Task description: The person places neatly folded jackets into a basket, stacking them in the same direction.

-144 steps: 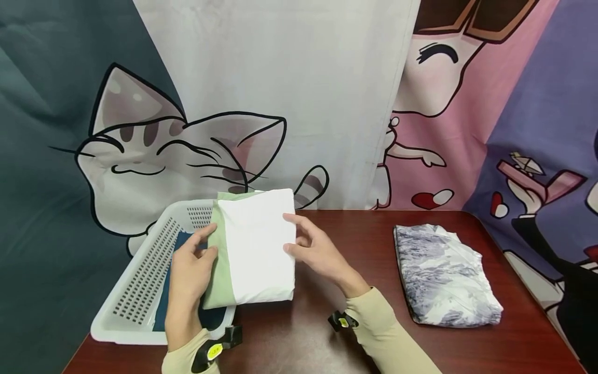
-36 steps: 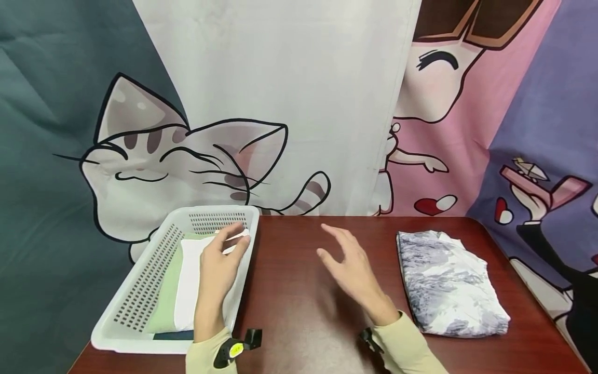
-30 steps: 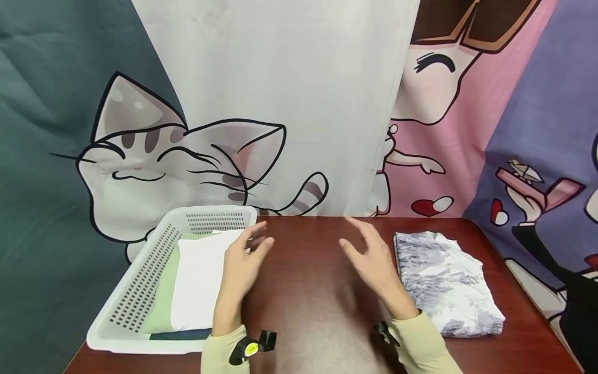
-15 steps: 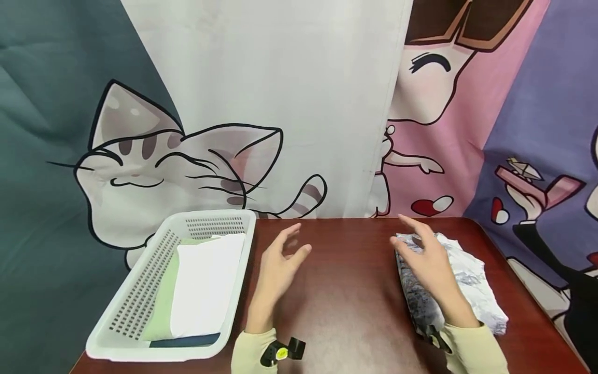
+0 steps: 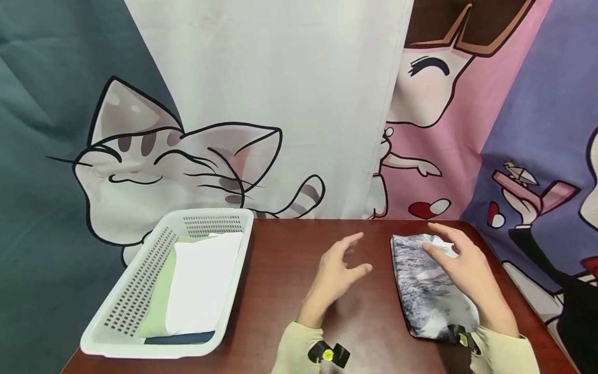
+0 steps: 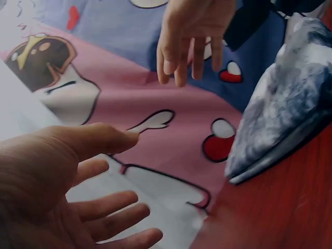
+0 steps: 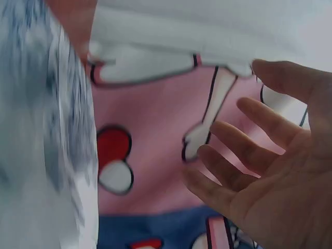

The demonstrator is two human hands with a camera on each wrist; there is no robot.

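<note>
My right hand (image 5: 469, 267) hovers over the right part of a folded grey-and-white patterned cloth (image 5: 420, 291), thumb and fingers spread apart, holding nothing. It hides part of the cloth in the head view. My left hand (image 5: 334, 275) is above the table just left of that cloth, its fingers loosely extended with nothing between them. In the left wrist view the patterned cloth (image 6: 290, 98) shows at the right, beyond the left fingertips. The right wrist view has the cloth (image 7: 46, 135) along its left side, apart from the right fingers.
A white perforated plastic basket (image 5: 117, 317) stands on the left of the brown table (image 5: 280, 311). Inside lie a folded white cloth (image 5: 203, 285), a green one (image 5: 159, 304) and a dark blue one (image 5: 179, 338). A printed cartoon curtain (image 5: 299, 104) hangs right behind the table.
The white and green folded cloths, earlier held in both hands, now lie in the basket. Both hands have since moved empty to the right, the right one over the patterned cloth.
</note>
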